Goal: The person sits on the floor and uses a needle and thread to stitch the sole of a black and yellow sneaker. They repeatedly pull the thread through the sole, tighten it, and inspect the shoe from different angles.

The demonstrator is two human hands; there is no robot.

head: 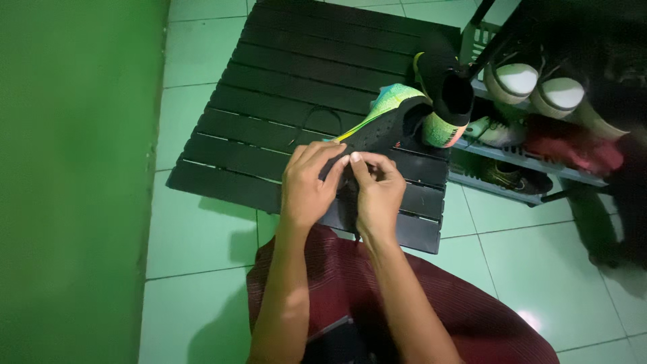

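Mostly black shoe [394, 125], green-yellow trim.

Knit-cloth shoe [404, 114] on matt slatted wooden platform [303, 74]; glossy floor tiles [539, 269].

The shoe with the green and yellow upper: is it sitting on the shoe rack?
No, the shoe lies on the black slatted mat with both hands at its near end; the rack stands to the right.

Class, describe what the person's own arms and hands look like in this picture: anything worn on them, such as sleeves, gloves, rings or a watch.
Both forearms are bare to the bottom edge of the picture; no sleeves show. The left hand and the right hand wear no gloves. No ring, watch or bracelet can be seen on either wrist or on the fingers, though the light is dim. Below the arms lies dark red striped cloth over the lap.
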